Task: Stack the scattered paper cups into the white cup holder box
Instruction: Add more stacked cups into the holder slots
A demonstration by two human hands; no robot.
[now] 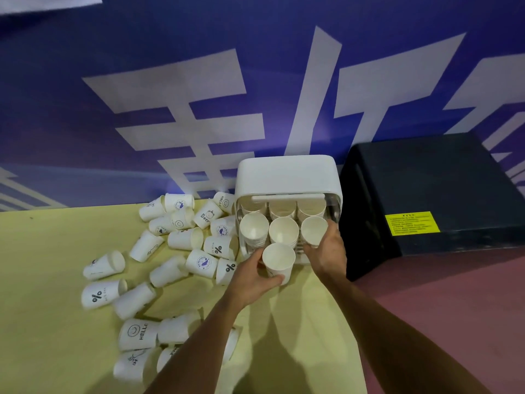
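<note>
Holding an upright cup (278, 264) at 6 o'clock from the box (287, 177), the left hand (250, 280) has its grip clamped round the cup's wall, thumb on the near side and fingers on the far left. The cup's mouth faces up, just in front of the box's open front. The right hand (326, 253) has its grip pinched on the top cup (314, 228) of the front right stack, fingers along its right rim and thumb under its near edge. The white box stands at the far edge of the yellow worktop (42, 280) with its lid raised; inside, stacks of cups fill two rows of three. Loose cups (103, 294) lie on their sides from 9 to 7 o'clock of the box, some touching one another. A black case (426, 194) sits just beside the box at 3 o'clock. A blue banner (170, 66) with white characters rises at 12 o'clock.
</note>
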